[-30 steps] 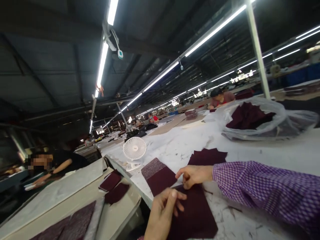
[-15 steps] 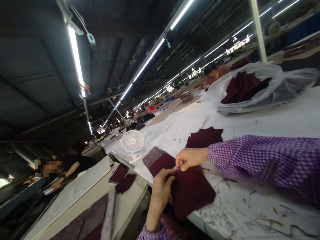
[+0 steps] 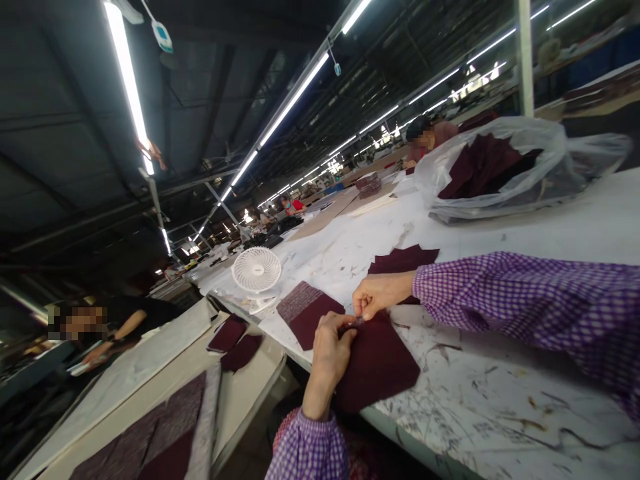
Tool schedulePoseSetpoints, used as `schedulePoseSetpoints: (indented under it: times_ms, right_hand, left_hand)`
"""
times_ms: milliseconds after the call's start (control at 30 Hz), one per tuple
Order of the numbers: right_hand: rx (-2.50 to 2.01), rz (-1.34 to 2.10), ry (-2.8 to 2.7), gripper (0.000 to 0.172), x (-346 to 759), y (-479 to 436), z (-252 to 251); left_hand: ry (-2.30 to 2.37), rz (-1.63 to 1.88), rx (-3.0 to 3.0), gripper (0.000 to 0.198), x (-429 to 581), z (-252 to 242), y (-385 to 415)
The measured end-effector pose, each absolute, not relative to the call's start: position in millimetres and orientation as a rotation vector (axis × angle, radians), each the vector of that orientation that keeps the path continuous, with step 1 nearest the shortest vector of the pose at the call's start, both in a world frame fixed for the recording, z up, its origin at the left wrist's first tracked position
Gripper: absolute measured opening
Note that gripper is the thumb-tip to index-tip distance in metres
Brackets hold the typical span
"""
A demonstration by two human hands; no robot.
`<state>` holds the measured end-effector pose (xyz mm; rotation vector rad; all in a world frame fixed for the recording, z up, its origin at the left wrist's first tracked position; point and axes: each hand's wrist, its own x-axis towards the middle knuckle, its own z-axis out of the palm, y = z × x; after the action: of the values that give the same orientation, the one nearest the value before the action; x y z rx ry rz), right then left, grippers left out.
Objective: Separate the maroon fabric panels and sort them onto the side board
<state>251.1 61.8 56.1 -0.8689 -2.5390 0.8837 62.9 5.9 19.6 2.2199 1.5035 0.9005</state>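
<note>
A maroon fabric piece (image 3: 385,363) on the worktop (image 3: 500,400) is pinched at its edge by the left hand (image 3: 333,350) and right hand (image 3: 376,295). Something small seems picked off, and a fine grip is needed.

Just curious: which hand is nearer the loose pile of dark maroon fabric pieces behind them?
Right. The right hand sits just in front of the pile of dark maroon fabric pieces; the left hand is nearer the white table's front edge.

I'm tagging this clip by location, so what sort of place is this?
Most likely a garment factory floor: long white work tables in rows, cut maroon fabric pieces on them, a clear bag of more, and other workers under strip lights.
</note>
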Motion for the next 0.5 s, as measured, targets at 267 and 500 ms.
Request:
schedulePoseSetpoints:
  times_ms: [267,500]
  right_hand:
    - [-0.828,0.848,-2.552,0.027,246,59,53]
    - [-0.924,1.102,-2.437,0.041,251,69,59]
  left_hand:
    - [1.714,0.825,2.323,0.009,67,31,3]
    - [1.709,0.816,2.114,0.012,55,33,8]
